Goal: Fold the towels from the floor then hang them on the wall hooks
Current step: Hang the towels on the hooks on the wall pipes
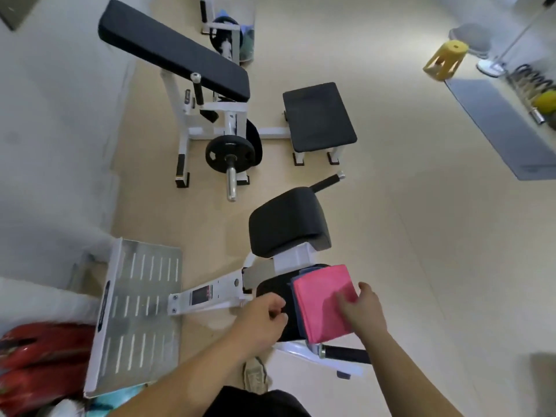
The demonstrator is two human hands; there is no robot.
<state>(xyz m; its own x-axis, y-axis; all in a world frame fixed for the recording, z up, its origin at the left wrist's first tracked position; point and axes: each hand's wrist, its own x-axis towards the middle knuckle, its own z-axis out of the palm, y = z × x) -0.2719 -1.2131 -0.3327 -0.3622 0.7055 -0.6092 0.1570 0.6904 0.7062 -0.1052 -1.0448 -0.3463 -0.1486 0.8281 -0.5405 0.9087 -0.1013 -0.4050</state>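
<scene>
A folded pink towel (322,299) lies on top of a folded blue-grey towel (296,308), only an edge of which shows. Both rest on the black seat (270,293) of a white exercise machine. My right hand (364,308) rests on the pink towel's right side, its fingers reaching over the edge. My left hand (264,320) hovers over the seat just left of the towels, fingers loosely curled and holding nothing. No wall hooks are in view.
The machine's metal footplate (138,314) stands at the left, its black back pad (285,221) beyond the seat. A weight bench (174,49) and black stool (319,115) stand farther off. A yellow stool (445,60) and grey mat (505,127) lie at right. Red bags (39,365) sit at lower left.
</scene>
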